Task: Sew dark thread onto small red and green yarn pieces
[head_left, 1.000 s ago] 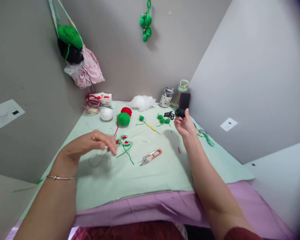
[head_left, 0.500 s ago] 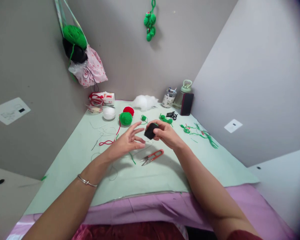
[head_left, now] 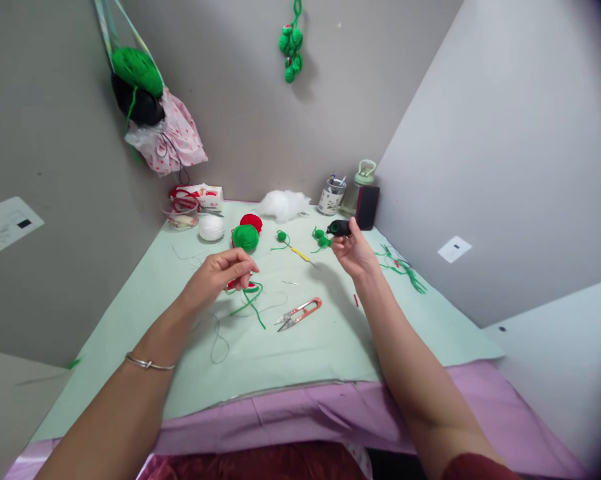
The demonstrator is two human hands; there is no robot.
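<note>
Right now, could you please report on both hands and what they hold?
Left hand pinched shut on thin thread, over the crochet pieces. Right hand raised, gripping black spool. Snips lie on the mat between them, untouched.

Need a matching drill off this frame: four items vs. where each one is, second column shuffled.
1. black spool
2. thread snips
3. green yarn ball
4. crocheted green bunch

A. hangs on the back wall
B. held in the right hand
C. lies flat on the mat
D. sits beside the red yarn ball

Pairs: 1-B, 2-C, 3-D, 4-A
</note>
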